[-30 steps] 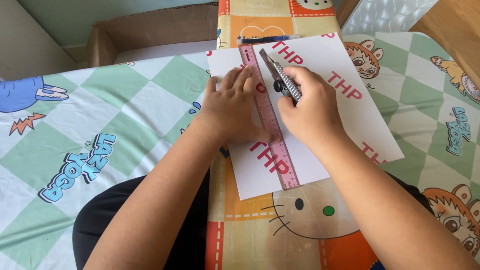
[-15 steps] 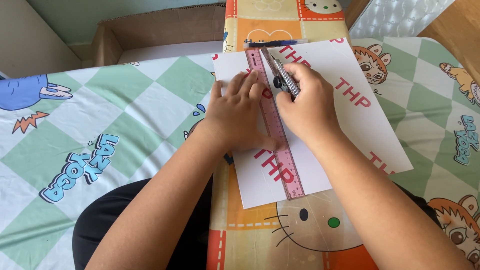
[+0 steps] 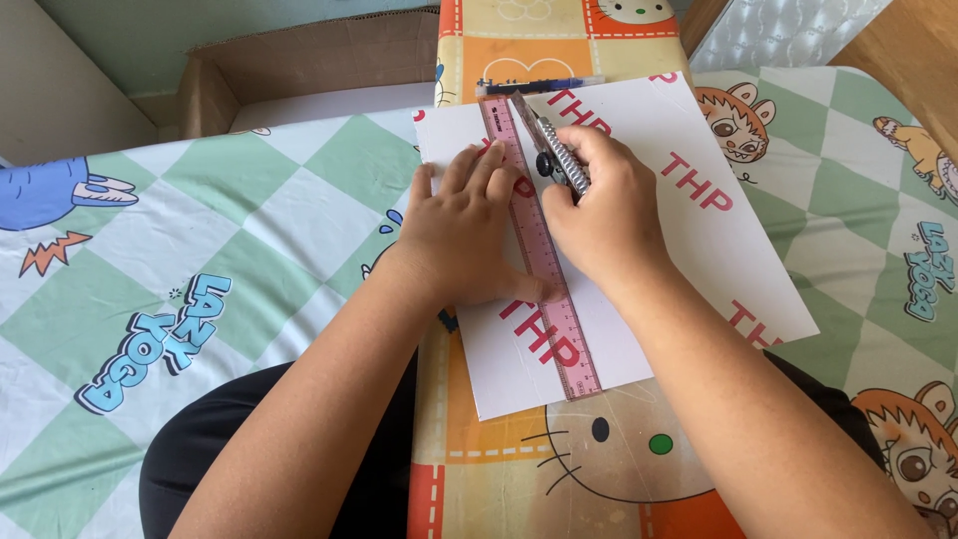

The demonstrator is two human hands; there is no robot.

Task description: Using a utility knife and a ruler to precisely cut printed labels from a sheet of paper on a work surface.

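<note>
Compared with a second before, we found our right hand (image 3: 599,215) and its utility knife (image 3: 552,150) a little farther up the white sheet (image 3: 689,240), nearer its far edge, while our left hand (image 3: 464,235) had stayed pressed in the same spot on the ruler (image 3: 544,269); the view itself had shifted slightly.

On the left, the checked green-and-white cloth (image 3: 200,230) with cartoon prints covered the bed, and a shallow cardboard box (image 3: 299,65) lay beyond it. Our left hand lay flat with fingers spread, palm down across the sheet's left part, fingertips bearing on the pink transparent ruler to pin it. The ruler ran lengthwise down the sheet, from its far edge to the near one.

Just right of the ruler, our right grip was closed around the knife's metal handle, fingers wrapped over it, the blade end pointing away from us and lying against the ruler's right edge. The sheet, printed with red letters, rested on a small orange-and-yellow cartoon-cat surface (image 3: 559,479). A dark pen (image 3: 539,86) lay at the sheet's far edge.
</note>
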